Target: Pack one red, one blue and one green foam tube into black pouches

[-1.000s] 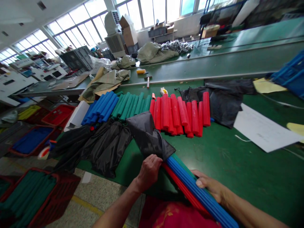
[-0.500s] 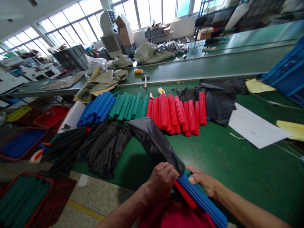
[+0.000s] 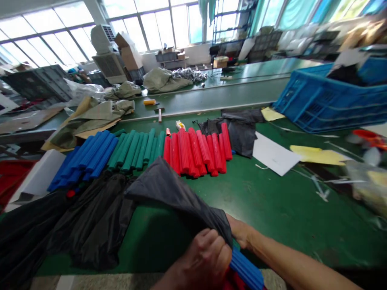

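Clearly, I have the left hand (image 3: 208,253) clenched on the open end of a black bag (image 3: 178,189), which slants up and away to the left over the table. The right hand (image 3: 240,233) is at the bag's right edge; the cloth hides its fingers, so I cannot tell how they close. Out of the bag's mouth, beside the left hand, come blue ribbed rods (image 3: 246,268) with a sliver of green next to them.

Beyond, the bag's far end cuts across my view of the loose rods' near ends. More black bags (image 3: 99,225) lie heaped at left, and dark cloth (image 3: 242,133) lies right of the red rods.

Counting, I get three colour groups side by side: blue rods (image 3: 87,155), green rods (image 3: 137,149) and red rods (image 3: 196,151), each overlapping too much for a sure total. I make out one white sheet (image 3: 275,155), two yellow papers (image 3: 272,114), one small hammer (image 3: 160,115) and one orange cylinder (image 3: 149,102).

The green table (image 3: 272,205) is smooth and scuffed, with a blue crate (image 3: 326,100) at right. Behind run another green bench (image 3: 236,90) and bright windows (image 3: 154,30).
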A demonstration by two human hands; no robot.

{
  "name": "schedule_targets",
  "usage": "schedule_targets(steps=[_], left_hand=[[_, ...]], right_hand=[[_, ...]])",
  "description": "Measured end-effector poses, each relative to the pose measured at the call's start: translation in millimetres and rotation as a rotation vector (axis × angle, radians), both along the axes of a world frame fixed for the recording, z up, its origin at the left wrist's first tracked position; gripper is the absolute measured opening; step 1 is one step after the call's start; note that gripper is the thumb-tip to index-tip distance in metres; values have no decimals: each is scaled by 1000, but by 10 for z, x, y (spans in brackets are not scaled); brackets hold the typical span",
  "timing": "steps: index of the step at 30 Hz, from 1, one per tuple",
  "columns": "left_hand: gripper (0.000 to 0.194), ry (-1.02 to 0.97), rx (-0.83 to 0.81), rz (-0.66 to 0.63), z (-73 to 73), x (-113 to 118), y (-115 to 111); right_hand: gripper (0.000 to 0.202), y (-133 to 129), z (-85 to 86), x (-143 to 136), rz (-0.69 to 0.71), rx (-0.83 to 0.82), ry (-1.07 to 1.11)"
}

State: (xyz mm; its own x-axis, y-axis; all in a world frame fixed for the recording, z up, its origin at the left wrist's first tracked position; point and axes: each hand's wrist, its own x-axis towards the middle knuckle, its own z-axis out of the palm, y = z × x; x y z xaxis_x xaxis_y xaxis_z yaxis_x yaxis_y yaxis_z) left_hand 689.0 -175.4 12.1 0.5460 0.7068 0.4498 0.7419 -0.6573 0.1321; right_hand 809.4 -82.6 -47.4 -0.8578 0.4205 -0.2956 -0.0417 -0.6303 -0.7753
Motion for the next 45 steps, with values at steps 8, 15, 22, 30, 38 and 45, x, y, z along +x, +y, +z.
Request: schedule_targets(steps=[8, 15, 22, 30, 38, 45], left_hand=[[20, -320, -20, -54, -118, 231, 365], [23, -713, -359, 80, 127, 578, 807], [21, -1346, -863, 200, 259, 657, 1123], [24, -1670, -795, 307, 120, 562, 1228], [24, -1656, -871, 205, 191, 607, 1253], [18, -1276, -750, 122, 729, 706, 1549]], right_hand=[[53, 74, 224, 481, -671, -41, 27], [35, 84, 547, 796, -1045, -243, -167], [45, -78, 972, 1034, -677, -325, -158], [47, -65, 710, 965, -964, 716, -812], [32, 218, 643, 1150, -913, 882, -1100], [34, 470, 1117, 1604, -817, 755, -714]])
